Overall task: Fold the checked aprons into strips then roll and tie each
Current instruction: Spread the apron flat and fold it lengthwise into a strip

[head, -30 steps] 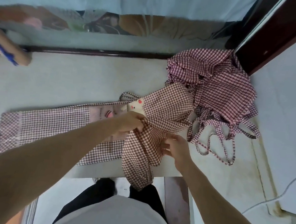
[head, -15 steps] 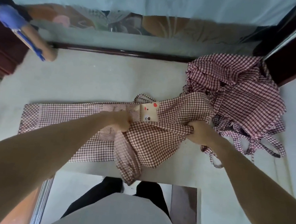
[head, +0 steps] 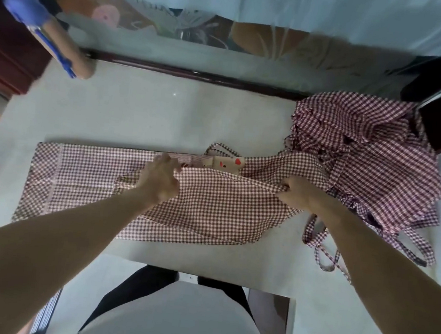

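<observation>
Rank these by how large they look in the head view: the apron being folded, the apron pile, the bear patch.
1. apron being folded, spread widest across the table
2. apron pile, bunched, so its true cloth area is unsure
3. bear patch, clearly smallest

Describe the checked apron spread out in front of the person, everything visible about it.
The checked apron is thin, soft-looking cloth in small red-brown and white checks. It lies flat on the pale table, stretched left to right, partly folded over itself, with a plainer band at its left end. A beige patch with red hearts shows at its far edge, beside a looped strap. The left hand grips its middle; the right hand grips its bunched right end, which reaches the pile of aprons.
</observation>
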The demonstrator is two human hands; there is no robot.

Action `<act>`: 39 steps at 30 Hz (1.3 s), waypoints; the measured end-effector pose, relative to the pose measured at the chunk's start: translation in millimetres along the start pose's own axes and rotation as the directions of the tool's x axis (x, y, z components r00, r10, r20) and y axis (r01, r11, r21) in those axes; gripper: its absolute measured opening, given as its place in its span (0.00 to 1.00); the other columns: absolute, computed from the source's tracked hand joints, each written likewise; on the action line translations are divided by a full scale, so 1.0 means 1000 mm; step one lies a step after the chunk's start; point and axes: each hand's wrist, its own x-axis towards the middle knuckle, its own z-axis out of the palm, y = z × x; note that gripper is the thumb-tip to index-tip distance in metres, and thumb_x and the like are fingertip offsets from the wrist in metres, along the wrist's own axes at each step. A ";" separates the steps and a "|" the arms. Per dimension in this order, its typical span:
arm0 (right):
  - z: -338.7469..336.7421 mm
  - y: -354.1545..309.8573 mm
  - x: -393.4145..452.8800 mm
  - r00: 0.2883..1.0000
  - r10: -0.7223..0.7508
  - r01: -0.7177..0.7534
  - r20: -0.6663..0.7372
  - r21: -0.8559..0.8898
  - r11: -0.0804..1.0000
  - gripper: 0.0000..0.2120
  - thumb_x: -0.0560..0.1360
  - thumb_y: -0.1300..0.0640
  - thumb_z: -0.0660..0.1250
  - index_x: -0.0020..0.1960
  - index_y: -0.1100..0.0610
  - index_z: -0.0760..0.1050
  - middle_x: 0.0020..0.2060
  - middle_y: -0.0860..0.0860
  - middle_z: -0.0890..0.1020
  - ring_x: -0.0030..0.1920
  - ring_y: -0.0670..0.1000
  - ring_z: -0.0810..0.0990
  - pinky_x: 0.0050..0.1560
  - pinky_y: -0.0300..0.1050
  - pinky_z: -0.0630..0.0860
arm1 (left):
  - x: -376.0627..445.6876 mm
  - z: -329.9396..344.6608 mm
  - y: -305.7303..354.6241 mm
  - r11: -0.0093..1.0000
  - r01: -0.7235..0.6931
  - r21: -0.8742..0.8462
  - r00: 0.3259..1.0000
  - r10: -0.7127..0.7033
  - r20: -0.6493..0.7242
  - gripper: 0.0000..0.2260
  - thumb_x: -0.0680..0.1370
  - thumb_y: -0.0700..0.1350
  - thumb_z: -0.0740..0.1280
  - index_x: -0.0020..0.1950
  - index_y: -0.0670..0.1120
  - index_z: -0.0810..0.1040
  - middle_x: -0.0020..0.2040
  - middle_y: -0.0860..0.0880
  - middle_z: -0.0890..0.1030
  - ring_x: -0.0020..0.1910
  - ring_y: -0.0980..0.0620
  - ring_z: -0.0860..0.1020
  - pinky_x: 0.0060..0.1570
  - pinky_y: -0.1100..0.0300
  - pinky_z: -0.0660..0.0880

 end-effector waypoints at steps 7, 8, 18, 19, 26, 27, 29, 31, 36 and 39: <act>-0.019 -0.006 0.030 0.987 -0.069 0.047 -0.142 -0.154 0.987 0.18 0.78 0.41 0.65 0.43 0.57 0.75 0.40 0.52 0.78 0.42 0.54 0.77 0.43 0.48 0.72 | -0.010 0.047 0.010 0.976 0.197 0.096 0.885 -0.219 0.411 0.46 0.72 0.62 0.71 0.79 0.57 0.45 0.79 0.39 0.43 0.76 0.30 0.45 0.69 0.29 0.57; -0.016 -0.003 0.033 0.981 -0.065 0.032 -0.185 -0.180 0.983 0.16 0.77 0.43 0.66 0.45 0.56 0.75 0.41 0.52 0.78 0.43 0.54 0.78 0.44 0.48 0.73 | -0.011 0.052 0.008 0.969 0.213 0.128 0.873 -0.248 0.421 0.48 0.71 0.62 0.72 0.79 0.57 0.41 0.79 0.40 0.40 0.76 0.29 0.42 0.69 0.28 0.56; 0.062 0.027 -0.008 0.795 -0.147 -0.023 -0.589 -0.272 0.962 0.25 0.57 0.54 0.75 0.49 0.57 0.68 0.48 0.56 0.70 0.51 0.58 0.69 0.55 0.58 0.69 | -0.012 0.062 -0.004 0.962 0.198 0.188 0.869 -0.261 0.420 0.52 0.70 0.60 0.74 0.78 0.58 0.37 0.78 0.42 0.34 0.76 0.32 0.38 0.68 0.26 0.54; 0.071 0.032 -0.012 0.798 -0.158 -0.029 -0.582 -0.298 0.954 0.28 0.55 0.54 0.77 0.50 0.57 0.68 0.49 0.56 0.70 0.51 0.58 0.69 0.55 0.58 0.69 | -0.013 0.062 -0.006 0.965 0.183 0.188 0.868 -0.249 0.430 0.53 0.70 0.59 0.74 0.78 0.58 0.36 0.78 0.42 0.33 0.76 0.32 0.37 0.68 0.26 0.53; 0.105 0.021 -0.010 0.703 0.299 -0.298 -0.645 0.114 0.948 0.28 0.62 0.58 0.77 0.58 0.60 0.68 0.62 0.63 0.70 0.63 0.65 0.68 0.64 0.64 0.66 | -0.019 0.050 -0.048 0.967 0.099 0.235 0.870 -0.199 0.452 0.53 0.70 0.59 0.75 0.79 0.56 0.37 0.77 0.41 0.32 0.75 0.31 0.36 0.68 0.26 0.49; 0.108 0.015 -0.008 0.660 0.380 -0.303 -0.647 0.233 0.924 0.27 0.64 0.60 0.76 0.59 0.60 0.68 0.65 0.63 0.68 0.64 0.66 0.67 0.66 0.64 0.65 | -0.021 0.047 -0.058 0.966 0.099 0.239 0.873 -0.199 0.445 0.53 0.70 0.59 0.74 0.79 0.57 0.37 0.77 0.41 0.32 0.75 0.31 0.36 0.68 0.25 0.49; 0.114 0.004 -0.006 0.579 0.468 -0.268 -0.667 0.387 0.882 0.23 0.68 0.63 0.73 0.60 0.60 0.70 0.70 0.64 0.65 0.67 0.67 0.66 0.69 0.63 0.62 | -0.023 0.042 -0.075 0.962 0.096 0.257 0.874 -0.205 0.440 0.53 0.70 0.60 0.74 0.78 0.57 0.35 0.77 0.41 0.31 0.75 0.31 0.35 0.68 0.25 0.48; 0.118 -0.003 -0.007 0.526 0.569 -0.238 -0.632 0.533 0.812 0.18 0.71 0.67 0.68 0.60 0.61 0.74 0.68 0.63 0.68 0.66 0.64 0.68 0.66 0.59 0.66 | -0.022 0.039 -0.084 0.959 0.088 0.271 0.870 -0.206 0.449 0.54 0.70 0.60 0.74 0.78 0.59 0.34 0.77 0.41 0.31 0.75 0.32 0.35 0.67 0.24 0.48; 0.105 0.015 -0.007 0.543 0.730 0.075 -0.416 0.889 0.451 0.21 0.65 0.72 0.58 0.32 0.48 0.80 0.31 0.43 0.79 0.41 0.54 0.79 0.40 0.49 0.76 | -0.021 0.035 -0.089 0.961 0.074 0.265 0.871 -0.191 0.453 0.54 0.70 0.58 0.74 0.78 0.59 0.34 0.77 0.42 0.31 0.76 0.32 0.35 0.67 0.24 0.47; 0.080 0.022 -0.028 0.654 0.487 0.116 -0.579 0.713 0.692 0.22 0.68 0.76 0.56 0.30 0.51 0.74 0.22 0.42 0.74 0.25 0.40 0.69 0.27 0.33 0.62 | -0.021 0.034 -0.090 0.961 0.082 0.264 0.870 -0.198 0.450 0.53 0.71 0.57 0.75 0.77 0.60 0.34 0.77 0.43 0.31 0.76 0.34 0.34 0.67 0.24 0.46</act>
